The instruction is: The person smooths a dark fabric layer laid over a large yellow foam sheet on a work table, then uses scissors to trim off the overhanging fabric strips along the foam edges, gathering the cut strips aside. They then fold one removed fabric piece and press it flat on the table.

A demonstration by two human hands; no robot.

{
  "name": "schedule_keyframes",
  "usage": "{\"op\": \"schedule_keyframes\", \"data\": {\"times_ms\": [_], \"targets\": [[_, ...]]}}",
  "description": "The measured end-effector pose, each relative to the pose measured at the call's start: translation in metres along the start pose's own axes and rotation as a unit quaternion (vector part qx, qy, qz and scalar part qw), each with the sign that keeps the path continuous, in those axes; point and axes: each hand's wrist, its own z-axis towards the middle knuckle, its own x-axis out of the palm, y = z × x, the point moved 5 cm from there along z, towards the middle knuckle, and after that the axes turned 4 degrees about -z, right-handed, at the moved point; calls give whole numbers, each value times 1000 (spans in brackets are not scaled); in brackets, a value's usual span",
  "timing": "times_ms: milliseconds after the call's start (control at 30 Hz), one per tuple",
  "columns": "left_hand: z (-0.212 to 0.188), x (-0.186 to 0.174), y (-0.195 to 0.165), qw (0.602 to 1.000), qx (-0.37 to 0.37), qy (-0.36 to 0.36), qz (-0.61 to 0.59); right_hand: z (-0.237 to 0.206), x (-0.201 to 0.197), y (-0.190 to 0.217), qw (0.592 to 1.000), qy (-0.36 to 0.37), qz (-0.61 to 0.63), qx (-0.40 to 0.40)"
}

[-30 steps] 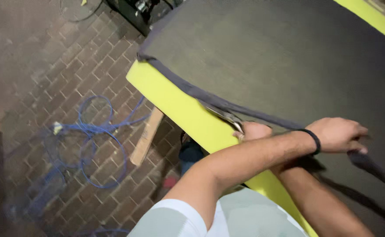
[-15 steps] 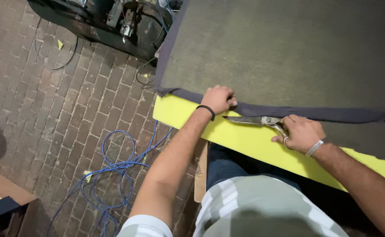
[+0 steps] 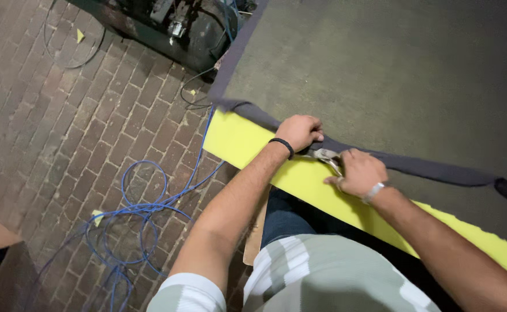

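Note:
A large dark grey fabric sheet (image 3: 380,75) lies over a thick yellow foam slab (image 3: 248,141). My left hand (image 3: 298,130), with a black band on its wrist, grips the loose trimmed strip of grey fabric (image 3: 438,170) at the slab's edge. My right hand (image 3: 357,171), wearing a silver wristband, is closed on metal scissors (image 3: 327,156) whose blades point toward the left hand along the fabric edge. The cut strip trails off to the right.
Brick paving (image 3: 63,127) lies left of the slab. A coiled blue cable (image 3: 144,214) rests on it. A dark machine (image 3: 172,29) with wires stands at the top. Small yellow foam scraps (image 3: 80,36) dot the floor. A wooden board (image 3: 256,237) sits under the foam.
The view has swung as my head moved. My hands have come closer together, with the scissors now nearer my left hand along the fabric edge.

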Motion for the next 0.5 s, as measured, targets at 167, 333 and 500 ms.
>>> {"op": "schedule_keyframes", "data": {"times_ms": [167, 333, 500], "targets": [[2, -13, 1, 997, -12, -76, -20, 26, -5, 19, 999, 51, -12, -4], [4, -28, -3, 991, -9, -127, -31, 57, -26, 66, 992, -96, -38, -67], [-3, -52, -6, 985, -22, -158, -71, 92, 8, 81, 996, 77, -43, -28]]}}
